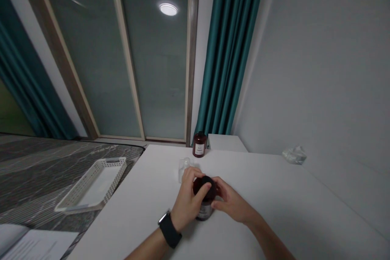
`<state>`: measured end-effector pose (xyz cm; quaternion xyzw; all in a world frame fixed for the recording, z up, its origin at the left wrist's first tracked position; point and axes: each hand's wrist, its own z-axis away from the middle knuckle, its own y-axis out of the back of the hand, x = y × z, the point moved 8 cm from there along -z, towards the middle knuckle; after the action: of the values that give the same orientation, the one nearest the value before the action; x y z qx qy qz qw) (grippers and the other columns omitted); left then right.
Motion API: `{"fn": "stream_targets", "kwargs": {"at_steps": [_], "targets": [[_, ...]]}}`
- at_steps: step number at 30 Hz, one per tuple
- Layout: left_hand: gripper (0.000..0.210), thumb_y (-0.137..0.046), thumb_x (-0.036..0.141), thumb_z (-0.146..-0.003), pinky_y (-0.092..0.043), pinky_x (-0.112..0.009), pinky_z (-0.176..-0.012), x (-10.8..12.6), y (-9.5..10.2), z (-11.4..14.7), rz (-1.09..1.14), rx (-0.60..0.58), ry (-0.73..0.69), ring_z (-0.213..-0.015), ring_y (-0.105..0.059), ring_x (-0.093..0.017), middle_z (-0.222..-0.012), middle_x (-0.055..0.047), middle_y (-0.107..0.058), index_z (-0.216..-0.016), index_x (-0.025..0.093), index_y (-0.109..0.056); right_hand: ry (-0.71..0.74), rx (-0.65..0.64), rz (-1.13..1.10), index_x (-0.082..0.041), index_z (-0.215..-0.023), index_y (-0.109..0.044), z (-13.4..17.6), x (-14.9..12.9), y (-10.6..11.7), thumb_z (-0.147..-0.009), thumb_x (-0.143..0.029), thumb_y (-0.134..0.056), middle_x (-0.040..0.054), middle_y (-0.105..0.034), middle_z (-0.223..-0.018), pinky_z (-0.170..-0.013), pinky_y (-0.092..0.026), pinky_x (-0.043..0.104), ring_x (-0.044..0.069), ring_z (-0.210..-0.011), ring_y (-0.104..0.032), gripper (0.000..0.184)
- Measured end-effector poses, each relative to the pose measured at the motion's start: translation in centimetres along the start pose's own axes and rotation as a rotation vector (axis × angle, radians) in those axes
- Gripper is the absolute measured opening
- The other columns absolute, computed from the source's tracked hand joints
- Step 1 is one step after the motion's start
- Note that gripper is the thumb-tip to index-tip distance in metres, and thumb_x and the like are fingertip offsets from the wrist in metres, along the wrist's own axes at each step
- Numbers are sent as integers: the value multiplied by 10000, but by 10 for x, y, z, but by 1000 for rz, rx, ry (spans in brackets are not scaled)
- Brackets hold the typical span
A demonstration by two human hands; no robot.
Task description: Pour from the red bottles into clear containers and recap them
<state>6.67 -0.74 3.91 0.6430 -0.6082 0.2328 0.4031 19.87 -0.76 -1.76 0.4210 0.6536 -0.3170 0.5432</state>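
A dark brown jar (204, 212) with a pale label stands on the white table, between my hands. At its top is a round black lid (209, 185). My left hand (191, 197), with a dark watch on the wrist, has its thumb pressed on the lid and its fingers curled over the far side. From the right, my right hand (230, 202) grips the jar's side between thumb and fingers. Whether the lid is seated or lifted, I cannot tell. Just behind my left hand sits a clear, see-through container (182, 167), partly hidden.
At the white table's (258, 178) far edge stands a brown bottle (199, 146) with a white label, beside a white box (227, 143). Crumpled clear plastic (294, 155) lies by the wall. On the left are a white basket (65, 203) and an open book (39, 245).
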Motion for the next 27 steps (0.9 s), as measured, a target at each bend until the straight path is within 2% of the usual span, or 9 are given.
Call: {"fn": "stream_targets", "kwargs": {"at_steps": [5, 8, 11, 13, 15, 18, 22, 27], "targets": [[124, -606, 272, -891, -450, -352, -846, 3, 4, -1, -5, -83, -19, -937, -550, -226, -987, -67, -580, -988, 203, -572, -6, -21, 17, -228, -1211, -565, 3, -4, -1, -746, -500, -790, 78, -620, -1207, -979, -463, 450, 276, -1114, -594, 584], [107, -560, 244, -917, -456, -354, -837, 7, 14, -5, -21, -132, -67, -916, -563, -218, -960, -69, -608, -998, 194, -608, -3, -17, 6, -228, -1254, -556, 5, -9, 1, -806, -568, -704, 99, -620, -1254, -1006, -450, 461, 291, -1178, -574, 582], [117, -541, 231, -929, -459, -342, -793, 10, 24, -10, -33, -173, -103, -850, -584, -204, -875, -59, -626, -908, 173, -640, 34, 173, 64, -235, -1201, -599, 7, -13, 19, -874, -554, -621, 104, -643, -1228, -1016, -448, 445, 287, -1206, -564, 458], [118, -557, 228, -920, -461, -337, -787, 9, 27, -13, -28, -220, -117, -844, -593, -200, -871, -61, -634, -884, 164, -650, 50, 357, 100, -232, -1132, -621, 10, -12, 38, -881, -546, -606, 94, -673, -1113, -953, -486, 427, 267, -1076, -627, 403], [101, -624, 234, -880, -468, -324, -769, 4, 26, -15, -24, -285, -89, -838, -592, -193, -904, -60, -633, -942, 161, -654, 47, 492, 117, -218, -1074, -629, 12, -7, 52, -860, -565, -618, 77, -685, -976, -868, -517, 412, 242, -903, -663, 408], [352, -759, 261, -777, -483, -295, -713, -10, 21, -15, -8, -392, 20, -804, -585, -175, -979, -56, -611, -1088, 164, -624, 50, 589, 164, -196, -988, -646, 13, -1, 61, -813, -607, -643, 64, -683, -833, -788, -528, 397, 235, -790, -658, 447], [542, -855, 300, -681, -503, -310, -756, -19, 13, -12, -1, -470, 70, -849, -587, -184, -1051, -60, -584, -1149, 171, -611, 104, 631, 251, -189, -933, -660, 11, -5, 59, -823, -578, -643, 60, -670, -790, -766, -520, 375, 233, -787, -654, 405], [508, -831, 266, -724, -505, -328, -794, -18, 6, -9, -14, -437, 62, -886, -588, -195, -1065, -62, -586, -1168, 180, -600, 238, 539, 287, -209, -1088, -638, 3, -24, 41, -904, -418, -596, 50, -658, -872, -813, -512, 342, 203, -842, -647, 282]]}}
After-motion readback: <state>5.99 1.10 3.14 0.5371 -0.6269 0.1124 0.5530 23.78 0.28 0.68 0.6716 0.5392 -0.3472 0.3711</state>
